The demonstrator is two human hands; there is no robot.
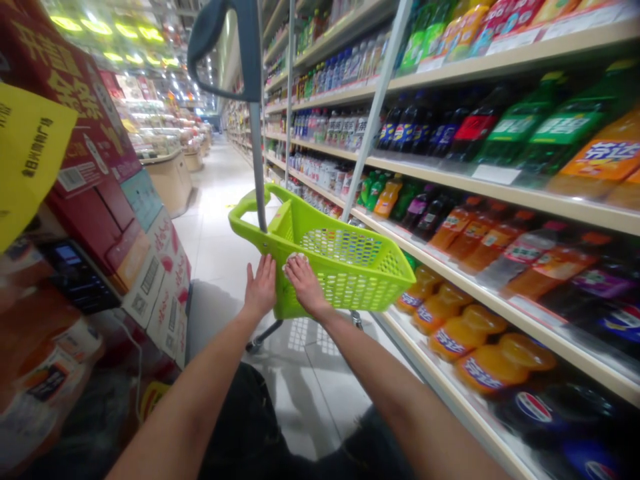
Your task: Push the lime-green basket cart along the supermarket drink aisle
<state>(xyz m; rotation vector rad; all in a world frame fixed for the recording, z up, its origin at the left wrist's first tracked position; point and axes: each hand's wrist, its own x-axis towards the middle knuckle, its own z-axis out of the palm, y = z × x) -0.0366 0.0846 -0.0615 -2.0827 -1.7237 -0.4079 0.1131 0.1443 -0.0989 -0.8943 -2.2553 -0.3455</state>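
A lime-green shopping cart (345, 233) with perforated sides stands in the aisle, a tall dark grey handle (250, 53) rising from its near-left end. My left hand (261, 287) lies with fingers stretched out against the left end of the basket's side. Just right of it, my right hand (305, 283) presses a crumpled white tissue (289, 261) against the same green side wall. Most of the tissue is hidden under the fingers. The basket's perforated far wall shows over the near rim.
Shelves (450, 167) of drink bottles run along the right, with large orange soda bottles (465, 333) lying on the lowest level. Stacked red cartons (95, 147) and a yellow sign (35, 147) crowd the left. Display counters (165, 177) line the tiled aisle (215, 173) ahead.
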